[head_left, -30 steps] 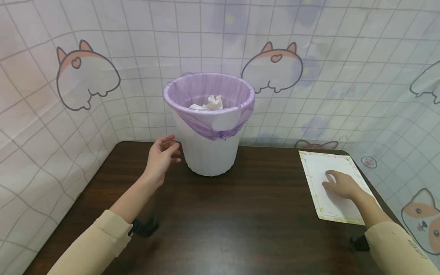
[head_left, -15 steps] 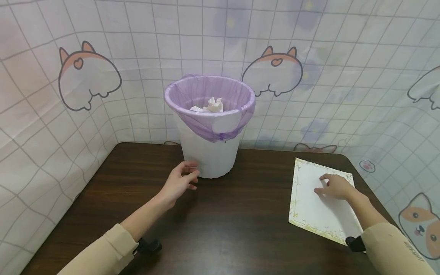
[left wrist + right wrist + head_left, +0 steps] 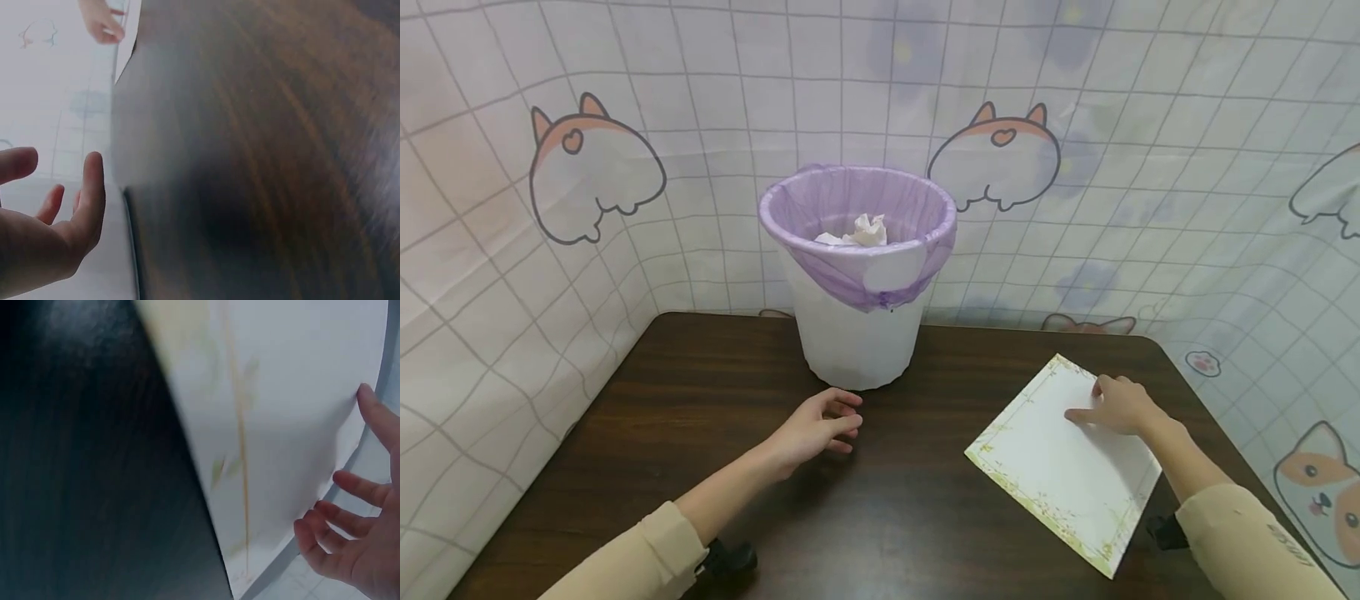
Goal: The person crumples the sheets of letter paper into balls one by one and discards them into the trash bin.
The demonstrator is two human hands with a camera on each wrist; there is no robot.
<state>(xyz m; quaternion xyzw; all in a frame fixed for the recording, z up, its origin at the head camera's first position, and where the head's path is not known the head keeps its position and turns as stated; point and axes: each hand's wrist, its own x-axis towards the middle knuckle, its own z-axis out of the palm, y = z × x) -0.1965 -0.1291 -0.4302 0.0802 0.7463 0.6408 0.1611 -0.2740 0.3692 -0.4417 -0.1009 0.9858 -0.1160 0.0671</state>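
Note:
A sheet of white paper with a yellow-green leafy border lies turned at an angle on the right part of the table. My right hand is over its far right edge. In the right wrist view, the fingertips touch the sheet near its edge, spread and slightly bent, thumb apart from them. My left hand hovers in front of the bin, its fingers loosely bent and holding nothing. The left wrist view shows that hand above the tabletop, with the right hand at the paper beyond.
At the back of the dark wooden table stands a white bin with a purple liner folded over its rim. Crumpled white paper shows inside. A patterned cloth hangs behind and along both sides.
The paper has slid left and towards me and turned, with my right hand shifting slightly left on it. My left hand has come from the bin's left side down to its front.

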